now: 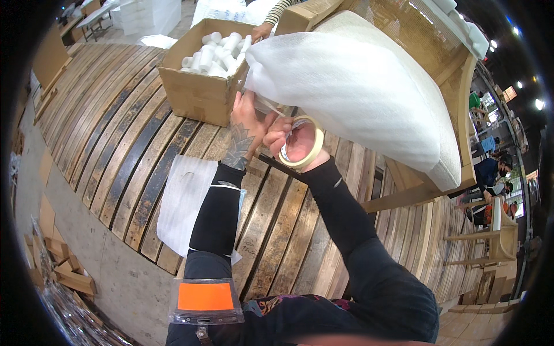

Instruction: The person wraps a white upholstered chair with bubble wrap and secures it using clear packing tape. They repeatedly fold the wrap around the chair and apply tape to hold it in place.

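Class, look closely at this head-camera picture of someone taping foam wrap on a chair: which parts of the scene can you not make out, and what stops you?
- Head view: the chair seat, covered by white foam wrap.
- Tape end, hidden between left hand and right hand holding the tape roll.
- Another person's hand at the cardboard box: body cut off by the top edge.
- People far right: too small, bent by the fisheye rim.

The scene is bright and mostly sharp, with ceiling lamps (539, 104) glaring at two o'clock. The white foam wrap (358, 86) is a little overexposed. Straight table planks (115, 144) bend toward the black rim.
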`<state>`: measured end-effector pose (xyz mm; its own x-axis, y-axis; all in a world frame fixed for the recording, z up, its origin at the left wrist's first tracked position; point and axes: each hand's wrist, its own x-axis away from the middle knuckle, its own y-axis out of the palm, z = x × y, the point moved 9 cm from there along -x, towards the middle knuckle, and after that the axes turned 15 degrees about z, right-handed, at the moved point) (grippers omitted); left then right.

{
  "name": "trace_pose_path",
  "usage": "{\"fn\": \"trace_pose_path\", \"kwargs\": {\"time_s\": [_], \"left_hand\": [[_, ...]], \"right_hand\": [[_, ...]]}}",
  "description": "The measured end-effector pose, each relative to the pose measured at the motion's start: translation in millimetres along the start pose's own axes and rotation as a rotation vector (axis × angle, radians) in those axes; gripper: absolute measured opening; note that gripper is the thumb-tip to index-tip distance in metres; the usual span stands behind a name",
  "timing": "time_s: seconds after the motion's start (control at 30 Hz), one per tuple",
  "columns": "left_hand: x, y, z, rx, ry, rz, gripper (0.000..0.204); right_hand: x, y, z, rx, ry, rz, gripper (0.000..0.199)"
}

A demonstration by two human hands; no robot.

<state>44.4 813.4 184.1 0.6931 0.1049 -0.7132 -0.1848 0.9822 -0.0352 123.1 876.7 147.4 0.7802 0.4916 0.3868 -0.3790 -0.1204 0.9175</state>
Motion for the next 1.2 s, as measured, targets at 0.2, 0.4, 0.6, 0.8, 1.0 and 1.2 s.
{"fn": "trace_pose_path", "kwargs": {"time_s": [0.2,0.4,0.6,0.8,1.0,1.2], "left_hand": [[-2.0,1.7,-11.1,0.051,-0.073,-0.025,0.059],[-3.5,0.9,-9.8,0.004,-0.059,0.029,0.063],[-3.2,2.1,0.1,-0.074,-0.058,0.152,0.056],[-4.8,2.8,10.4,-0.204,0.008,0.227,0.052],[-5.4,4.6,12.7,-0.201,-0.001,0.196,0.050],[-4.3,9.3,9.9,-0.329,-0.044,0.241,0.049]], "right_hand": [[2.3,5.7,-11.2,-0.290,-0.035,-0.087,0.018],[-12.2,-0.3,-44.4,-0.230,-0.051,-0.078,0.023],[-19.0,-13.7,-83.7,0.151,-0.123,0.014,0.035],[-32.6,-22.4,-110.5,0.506,-0.248,0.065,0.038],[-36.5,-18.0,-125.2,0.666,-0.258,0.080,0.041],[-51.7,5.1,-131.9,1.139,-0.163,-0.069,0.044]]}}
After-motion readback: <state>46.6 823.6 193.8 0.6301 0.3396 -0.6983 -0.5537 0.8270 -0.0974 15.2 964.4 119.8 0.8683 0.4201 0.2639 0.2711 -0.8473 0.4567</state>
